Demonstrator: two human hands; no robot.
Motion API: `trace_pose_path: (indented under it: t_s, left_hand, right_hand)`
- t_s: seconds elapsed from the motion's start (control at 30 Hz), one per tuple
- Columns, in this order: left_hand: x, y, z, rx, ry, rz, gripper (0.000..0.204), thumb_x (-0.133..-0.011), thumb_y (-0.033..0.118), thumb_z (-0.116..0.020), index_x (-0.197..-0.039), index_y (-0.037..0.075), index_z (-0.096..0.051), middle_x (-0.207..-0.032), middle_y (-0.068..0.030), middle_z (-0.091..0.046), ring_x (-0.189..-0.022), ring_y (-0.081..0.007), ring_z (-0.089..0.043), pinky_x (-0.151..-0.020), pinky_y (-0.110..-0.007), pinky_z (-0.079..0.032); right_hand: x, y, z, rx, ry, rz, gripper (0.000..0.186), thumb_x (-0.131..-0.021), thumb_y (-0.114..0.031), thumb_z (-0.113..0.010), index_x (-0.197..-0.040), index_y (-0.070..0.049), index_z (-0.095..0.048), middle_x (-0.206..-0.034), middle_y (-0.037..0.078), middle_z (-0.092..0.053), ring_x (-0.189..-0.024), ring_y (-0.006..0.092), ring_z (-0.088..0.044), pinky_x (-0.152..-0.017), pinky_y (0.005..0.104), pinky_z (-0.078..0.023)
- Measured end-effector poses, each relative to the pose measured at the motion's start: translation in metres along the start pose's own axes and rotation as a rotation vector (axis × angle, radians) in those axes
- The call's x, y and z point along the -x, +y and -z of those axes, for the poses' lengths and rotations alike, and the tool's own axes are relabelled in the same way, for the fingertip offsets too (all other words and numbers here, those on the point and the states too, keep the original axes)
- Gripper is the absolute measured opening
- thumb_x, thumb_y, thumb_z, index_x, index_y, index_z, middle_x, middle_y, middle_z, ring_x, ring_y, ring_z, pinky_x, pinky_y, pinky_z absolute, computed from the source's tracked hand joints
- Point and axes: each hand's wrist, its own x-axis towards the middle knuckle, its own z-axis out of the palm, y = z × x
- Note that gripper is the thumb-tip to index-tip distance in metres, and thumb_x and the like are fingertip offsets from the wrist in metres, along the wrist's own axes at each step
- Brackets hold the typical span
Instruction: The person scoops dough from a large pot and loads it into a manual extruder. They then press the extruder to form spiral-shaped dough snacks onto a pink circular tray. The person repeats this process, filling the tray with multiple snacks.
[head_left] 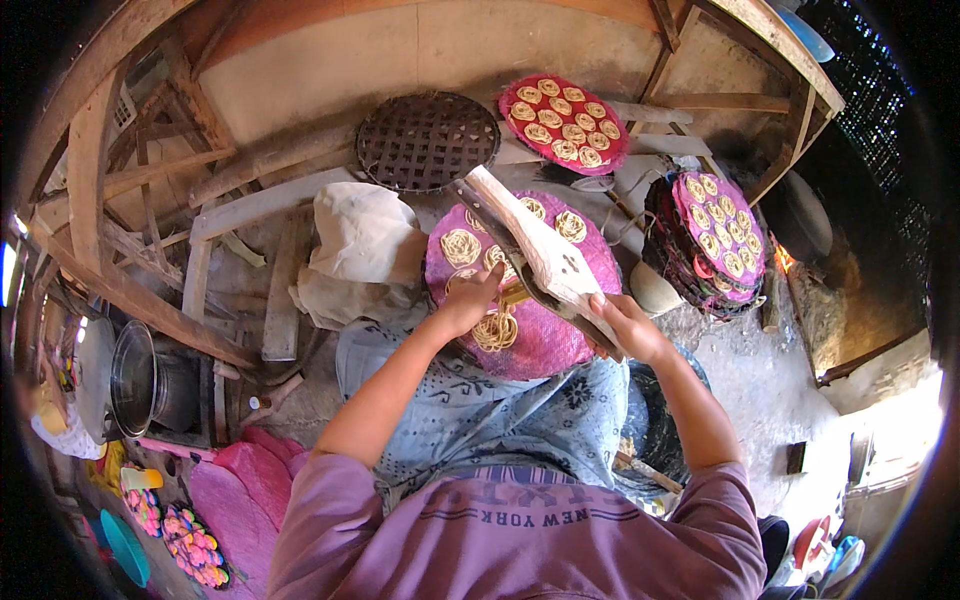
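My right hand [630, 325] is wrapped round the lower end of a hand-held wooden noodle press [540, 240], made of a pale board over a dark one. At its underside, my left hand [472, 303] is closed by a brass-coloured part [515, 293]; its fingertips are partly hidden. Thin strands in a loose coil [494, 329] lie just below. A round pink woven mat [545, 350] rests at my lap under the press. Several pale noodle nests [460, 248] sit on its far half, partly covered by the press.
Beyond are a dark lattice basket tray [428, 140] and a red mat with nests [565, 120]. A stack of mats [705, 240] stands right, near a fire [783, 254]. Crumpled cloth [365, 235] lies left; a pot [135, 378] and pink mats [235, 505] are lower left.
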Motion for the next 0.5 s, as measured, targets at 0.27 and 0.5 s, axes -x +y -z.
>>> trace_pose_path:
  t_s: [0.27,0.5]
  left_hand:
    - [0.042,-0.02,-0.007,-0.546,0.379,-0.584,0.034,-0.097,0.029,-0.045,-0.122,0.012,-0.059,-0.128,-0.0168,-0.055,-0.113,-0.0328,-0.053,-0.093,-0.045,-0.04]
    - [0.096,0.014,0.002,-0.729,0.405,-0.459,0.046,-0.099,0.037,-0.044,-0.134,0.008,-0.051,-0.146,-0.0083,-0.04,-0.116,-0.0362,-0.045,-0.099,-0.049,-0.033]
  right_hand:
    - [0.001,0.005,0.0,0.01,0.043,0.025,0.057,-0.098,-0.055,-0.041,-0.089,-0.001,-0.058,-0.066,0.005,-0.059,-0.051,0.0116,-0.056,-0.042,0.0249,-0.042]
    - [0.016,0.008,0.003,-0.052,0.045,0.048,0.059,-0.097,-0.057,-0.043,-0.095,0.0,-0.057,-0.068,0.006,-0.058,-0.051,0.0117,-0.056,-0.042,0.025,-0.041]
